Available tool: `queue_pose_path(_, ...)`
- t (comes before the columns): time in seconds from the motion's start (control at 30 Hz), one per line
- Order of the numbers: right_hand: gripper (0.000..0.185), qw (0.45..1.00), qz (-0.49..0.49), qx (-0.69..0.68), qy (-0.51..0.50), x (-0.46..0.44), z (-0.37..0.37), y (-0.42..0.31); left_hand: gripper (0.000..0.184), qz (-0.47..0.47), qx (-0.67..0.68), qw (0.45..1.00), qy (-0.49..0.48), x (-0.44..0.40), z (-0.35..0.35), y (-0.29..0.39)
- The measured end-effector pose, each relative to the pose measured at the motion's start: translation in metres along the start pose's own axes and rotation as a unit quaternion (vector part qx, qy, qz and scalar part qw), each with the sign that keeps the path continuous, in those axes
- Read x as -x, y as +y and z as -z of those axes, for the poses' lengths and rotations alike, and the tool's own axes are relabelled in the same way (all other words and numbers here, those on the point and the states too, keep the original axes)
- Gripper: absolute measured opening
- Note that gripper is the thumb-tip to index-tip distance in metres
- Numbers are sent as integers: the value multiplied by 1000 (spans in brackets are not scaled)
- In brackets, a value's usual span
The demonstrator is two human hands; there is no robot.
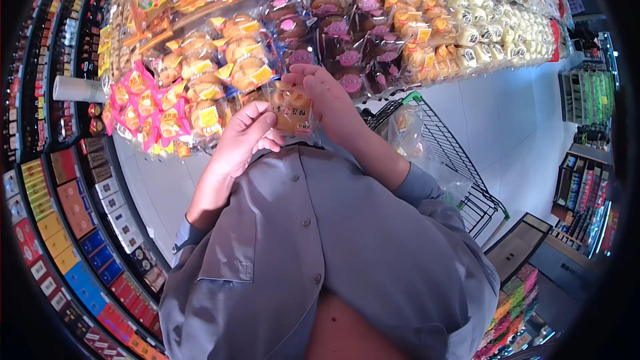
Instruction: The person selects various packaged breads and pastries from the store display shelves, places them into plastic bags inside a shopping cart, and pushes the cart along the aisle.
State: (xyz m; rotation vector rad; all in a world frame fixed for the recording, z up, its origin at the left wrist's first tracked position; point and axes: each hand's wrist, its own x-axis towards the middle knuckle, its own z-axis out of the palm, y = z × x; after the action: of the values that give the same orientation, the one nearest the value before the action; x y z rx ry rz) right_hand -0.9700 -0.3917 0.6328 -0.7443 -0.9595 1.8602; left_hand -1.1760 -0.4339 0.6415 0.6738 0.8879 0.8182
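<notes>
A clear plastic pack of brown buns (291,112), with dark print and a small red label, is held up between both hands in front of my chest. My left hand (245,135) pinches its left edge with thumb and fingers. At the upper right, my right hand (325,97) is closed around the pack's side, its fingers bent over the top edge. Just beyond the hands, wrapped yellow-labelled buns (247,60) and dark buns with pink labels (340,53) lie in rows on the display.
Pink-wrapped pastries (148,107) fill the display's left end; white packs (493,27) fill the right. A wire shopping cart (453,153) holding plastic bags stands to my right. Shelves of boxes (83,227) run along the left. A white roll (79,89) juts out beside the display.
</notes>
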Motion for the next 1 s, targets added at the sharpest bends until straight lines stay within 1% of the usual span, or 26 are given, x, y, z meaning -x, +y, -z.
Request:
queue_pose_path(0.03,50,999,-24,29,1,-1,-2,2,23,-20,-8,1000,9,4,5,-2)
queue_pose_path(0.07,48,996,-74,54,12,0,-5,0,21,-45,-11,998,38,6,7,-5)
queue_pose_path(0.1,48,995,-78,54,11,1,-7,3,21,-45,-8,998,41,8,8,-6)
queue_pose_path(0.17,46,987,-133,80,35,2,-11,7,18,-79,-43,991,100,12,9,-3)
queue_pose_path(0.2,46,987,-135,81,34,4,-13,7,18,-82,-45,990,102,15,11,-3)
queue_pose_path(0.23,42,985,-131,101,44,7,-16,8,18,-82,-44,990,103,16,13,-3)
queue_pose_path(0.27,38,983,-126,121,54,8,-18,8,17,-86,-95,986,106,18,15,-3)
queue_pose_path(0.3,38,983,-127,122,53,7,-16,11,17,-90,-146,979,108,19,16,-3)
queue_pose_path(0.33,34,987,-108,103,66,5,-12,17,17,-91,-145,979,108,20,17,-3)
queue_pose_path(0.4,32,989,-89,83,80,1,-10,20,22,-96,-206,967,112,21,18,-3)
queue_pose_path(0.43,29,991,-84,64,82,-3,-11,18,22,-96,-207,967,112,20,18,-4)
queue_pose_path(0.5,27,993,-78,42,82,-5,-15,17,29,-185,-198,957,99,17,16,-5)
queue_pose_path(0.53,29,995,-63,40,64,-5,-17,16,29,-185,-200,957,99,17,16,-5)
queue_pose_path(0.6,32,997,-46,35,47,-3,-20,13,41,-238,-156,953,102,16,15,-4)
queue_pose_path(0.63,33,996,-68,63,3,-1,-22,9,41,-237,-159,953,100,17,16,-3)
queue_pose_path(0.67,35,991,-90,90,-40,1,-22,6,44,-255,-119,953,110,18,18,0)
queue_pose_path(0.7,35,991,-89,88,-39,1,-21,9,46,-271,-79,952,120,21,20,4)
queue_pose_path(0.77,47,982,-62,164,-67,1,-20,19,48,-261,-62,956,116,26,19,14)
queue_pose_path(0.8,47,983,-60,161,-67,2,-23,21,49,-248,-79,958,118,25,18,16)
queue_pose_path(0.83,47,977,-49,205,-44,3,-26,24,49,-234,-97,960,119,23,18,17)
queue_pose_path(0.87,47,968,-38,248,-20,4,-28,27,54,-237,-145,957,87,20,25,15)
queue_pose_path(0.9,47,968,-37,246,-18,4,-26,33,54,-236,-148,957,86,19,21,13)
queue_pose_path(0.97,43,957,-23,285,-43,2,-18,46,57,-255,-217,937,98,16,12,11)
queue_pose_path(1.0,43,958,-21,283,-41,2,-21,33,62,-223,-238,941,87,18,12,17)
